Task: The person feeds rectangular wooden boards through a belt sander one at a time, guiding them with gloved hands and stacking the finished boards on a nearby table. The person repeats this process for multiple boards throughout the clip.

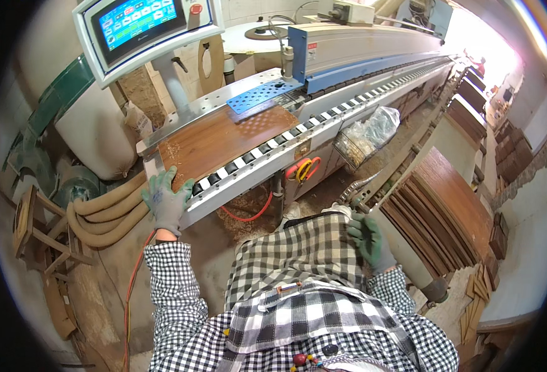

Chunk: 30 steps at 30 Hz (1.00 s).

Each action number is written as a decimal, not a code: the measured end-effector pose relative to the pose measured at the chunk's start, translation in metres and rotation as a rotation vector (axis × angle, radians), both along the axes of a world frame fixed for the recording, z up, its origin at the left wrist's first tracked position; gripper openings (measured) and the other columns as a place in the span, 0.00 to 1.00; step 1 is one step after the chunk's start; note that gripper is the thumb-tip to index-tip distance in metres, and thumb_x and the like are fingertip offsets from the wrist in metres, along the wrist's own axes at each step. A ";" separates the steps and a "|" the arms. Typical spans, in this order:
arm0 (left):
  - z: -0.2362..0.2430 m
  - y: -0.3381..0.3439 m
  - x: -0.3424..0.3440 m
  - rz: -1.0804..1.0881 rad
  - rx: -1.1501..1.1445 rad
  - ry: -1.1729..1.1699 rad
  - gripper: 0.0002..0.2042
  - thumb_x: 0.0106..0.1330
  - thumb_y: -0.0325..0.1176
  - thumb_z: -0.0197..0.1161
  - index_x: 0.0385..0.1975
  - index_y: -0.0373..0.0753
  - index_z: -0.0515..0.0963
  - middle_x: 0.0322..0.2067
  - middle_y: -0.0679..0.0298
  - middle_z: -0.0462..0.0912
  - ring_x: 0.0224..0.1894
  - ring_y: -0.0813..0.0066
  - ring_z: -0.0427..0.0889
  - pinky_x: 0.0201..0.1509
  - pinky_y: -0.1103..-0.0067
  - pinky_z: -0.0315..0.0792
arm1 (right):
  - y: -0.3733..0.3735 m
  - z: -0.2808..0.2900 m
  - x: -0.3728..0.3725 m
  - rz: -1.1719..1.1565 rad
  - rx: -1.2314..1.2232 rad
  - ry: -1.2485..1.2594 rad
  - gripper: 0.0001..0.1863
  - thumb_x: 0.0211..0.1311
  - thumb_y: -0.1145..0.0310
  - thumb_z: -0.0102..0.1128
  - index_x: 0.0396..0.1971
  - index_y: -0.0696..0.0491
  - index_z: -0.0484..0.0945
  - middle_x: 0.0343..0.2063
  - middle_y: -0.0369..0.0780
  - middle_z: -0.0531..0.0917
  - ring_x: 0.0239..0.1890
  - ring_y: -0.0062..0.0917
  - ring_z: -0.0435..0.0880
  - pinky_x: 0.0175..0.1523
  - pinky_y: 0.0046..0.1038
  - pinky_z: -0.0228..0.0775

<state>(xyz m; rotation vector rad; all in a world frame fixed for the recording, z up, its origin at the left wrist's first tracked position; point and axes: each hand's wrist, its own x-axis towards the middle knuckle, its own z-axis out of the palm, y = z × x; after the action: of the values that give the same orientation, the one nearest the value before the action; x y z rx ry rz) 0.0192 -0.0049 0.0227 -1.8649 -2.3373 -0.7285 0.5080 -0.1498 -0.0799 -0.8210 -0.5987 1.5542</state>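
Note:
A brown wood-grain board [224, 144] lies flat on the bed of a long machine, its far end beneath a blue perforated plate [262, 96]. My left hand [167, 197], in a grey-green work glove, rests with spread fingers on the board's near left corner. Wood shavings dot the board close to that hand. A row of black and white conveyor pads [267, 147] runs along the board's near side. At my right side hangs my right hand [370, 242] in a green glove, fingers loosely extended, with nothing visible in it. It is nearest to my checked apron [295, 248].
A control screen [142, 25] stands above the machine. Scissors [304, 169] and a wire basket with plastic [363, 137] hang on its front. Stacked brown boards [453, 201] lie on rollers at right. Thick hoses [109, 217] and a wooden stool [41, 232] are at left.

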 end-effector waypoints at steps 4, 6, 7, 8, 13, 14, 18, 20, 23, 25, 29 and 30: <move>0.012 0.019 0.036 -0.030 -0.051 0.001 0.32 0.60 0.59 0.66 0.60 0.48 0.77 0.62 0.62 0.75 0.70 0.64 0.64 0.75 0.53 0.40 | -0.036 0.012 0.030 -0.276 0.075 -0.100 0.29 0.75 0.51 0.52 0.58 0.63 0.71 0.46 0.41 0.81 0.46 0.24 0.80 0.55 0.26 0.73; 0.006 0.030 0.048 -0.021 -0.023 0.052 0.32 0.60 0.60 0.64 0.60 0.48 0.77 0.61 0.63 0.76 0.69 0.64 0.65 0.75 0.54 0.42 | -0.050 0.030 0.037 -0.415 0.079 -0.133 0.26 0.75 0.53 0.54 0.57 0.62 0.73 0.42 0.38 0.82 0.41 0.22 0.80 0.51 0.25 0.75; 0.004 0.038 0.056 -0.032 -0.030 0.063 0.32 0.60 0.61 0.64 0.61 0.48 0.77 0.61 0.63 0.76 0.69 0.64 0.65 0.75 0.54 0.43 | -0.058 0.036 0.043 -0.485 0.097 -0.220 0.26 0.75 0.53 0.54 0.57 0.62 0.74 0.42 0.38 0.82 0.40 0.22 0.81 0.50 0.25 0.75; 0.004 0.045 0.065 -0.045 -0.038 0.074 0.33 0.61 0.61 0.63 0.61 0.48 0.77 0.61 0.63 0.76 0.69 0.64 0.65 0.74 0.54 0.44 | -0.064 0.043 0.050 -0.556 0.114 -0.309 0.26 0.75 0.53 0.54 0.56 0.61 0.74 0.42 0.38 0.83 0.40 0.22 0.81 0.50 0.25 0.76; -0.019 0.075 0.095 -0.140 0.100 0.110 0.33 0.64 0.64 0.59 0.61 0.47 0.76 0.62 0.58 0.74 0.68 0.59 0.65 0.74 0.49 0.42 | -0.094 0.088 0.072 -0.909 0.205 -0.840 0.18 0.77 0.62 0.52 0.56 0.59 0.77 0.44 0.40 0.84 0.43 0.23 0.83 0.51 0.27 0.77; -0.010 0.070 0.099 -0.243 0.134 0.070 0.31 0.66 0.61 0.58 0.61 0.44 0.76 0.61 0.55 0.75 0.65 0.59 0.69 0.73 0.53 0.49 | -0.098 0.085 0.085 -1.056 0.231 -0.975 0.18 0.77 0.64 0.52 0.57 0.60 0.77 0.47 0.42 0.84 0.46 0.25 0.83 0.53 0.28 0.76; -0.014 0.072 0.074 -0.477 0.202 -0.090 0.28 0.69 0.53 0.60 0.59 0.34 0.76 0.56 0.49 0.79 0.56 0.53 0.78 0.64 0.65 0.68 | -0.130 0.101 0.139 -1.477 0.139 -1.693 0.22 0.75 0.61 0.56 0.58 0.61 0.76 0.56 0.47 0.81 0.56 0.32 0.80 0.61 0.31 0.72; -0.005 0.064 0.061 -0.409 0.119 -0.206 0.29 0.71 0.52 0.58 0.61 0.34 0.75 0.59 0.49 0.78 0.60 0.50 0.76 0.63 0.66 0.69 | -0.152 0.095 0.179 -1.716 -0.059 -1.654 0.26 0.72 0.57 0.59 0.59 0.61 0.74 0.57 0.48 0.80 0.59 0.34 0.78 0.62 0.32 0.71; 0.005 0.051 0.039 -0.217 0.109 -0.065 0.26 0.73 0.50 0.56 0.61 0.36 0.75 0.61 0.53 0.77 0.62 0.54 0.75 0.66 0.67 0.67 | -0.172 0.081 0.222 -1.867 -0.285 -1.271 0.31 0.68 0.53 0.63 0.61 0.61 0.73 0.56 0.47 0.80 0.58 0.34 0.77 0.61 0.35 0.71; -0.001 0.041 0.023 -0.154 0.104 0.048 0.25 0.73 0.49 0.55 0.59 0.35 0.76 0.59 0.53 0.78 0.61 0.55 0.75 0.65 0.66 0.67 | -0.170 0.087 0.223 -1.724 -0.255 -0.900 0.33 0.67 0.52 0.65 0.62 0.61 0.72 0.54 0.45 0.80 0.55 0.33 0.78 0.58 0.35 0.72; -0.009 0.038 0.024 -0.181 0.153 0.056 0.24 0.74 0.48 0.55 0.56 0.34 0.78 0.57 0.52 0.79 0.60 0.55 0.76 0.65 0.65 0.67 | -0.174 0.086 0.232 -1.442 -0.176 -0.590 0.32 0.65 0.54 0.68 0.61 0.61 0.73 0.51 0.43 0.81 0.49 0.31 0.80 0.54 0.32 0.74; -0.010 0.040 0.024 -0.180 0.158 0.051 0.23 0.74 0.48 0.55 0.55 0.33 0.78 0.57 0.52 0.79 0.60 0.54 0.76 0.65 0.65 0.67 | -0.176 0.081 0.240 -1.449 -0.201 -0.618 0.32 0.65 0.55 0.68 0.60 0.61 0.73 0.50 0.43 0.81 0.47 0.30 0.80 0.53 0.31 0.75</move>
<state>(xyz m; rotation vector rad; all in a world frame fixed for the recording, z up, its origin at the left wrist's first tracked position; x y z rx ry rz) 0.0436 0.0352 0.0124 -2.0156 -2.0352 -0.8454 0.7479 -0.3253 0.0014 -1.4327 -0.1228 0.0110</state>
